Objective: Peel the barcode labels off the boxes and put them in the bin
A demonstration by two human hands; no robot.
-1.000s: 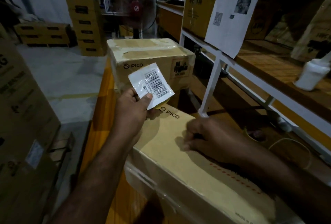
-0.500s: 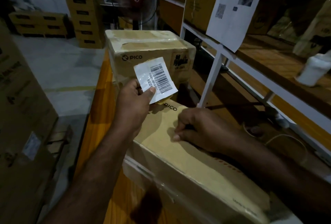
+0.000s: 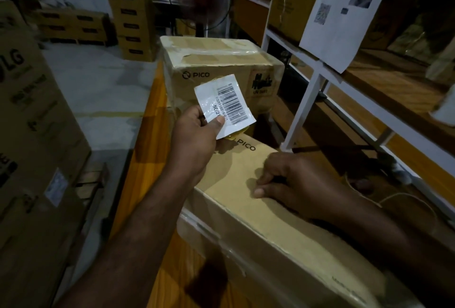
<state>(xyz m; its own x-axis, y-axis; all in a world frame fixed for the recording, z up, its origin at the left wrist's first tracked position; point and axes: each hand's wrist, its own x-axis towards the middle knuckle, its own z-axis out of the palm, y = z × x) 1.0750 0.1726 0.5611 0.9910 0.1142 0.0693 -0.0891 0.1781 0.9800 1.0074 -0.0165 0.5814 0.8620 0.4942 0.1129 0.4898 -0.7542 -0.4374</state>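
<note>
Dim warehouse aisle, orange table [image 3: 145, 160] carrying boxes: the left hand [image 3: 194, 140] pinches the barcode label [image 3: 225, 104] by its lower corner, sheet slanting up-right above the near box [image 3: 246, 211], where the right hand [image 3: 290, 184] rests curled, seemingly empty; no bin shows.
</note>
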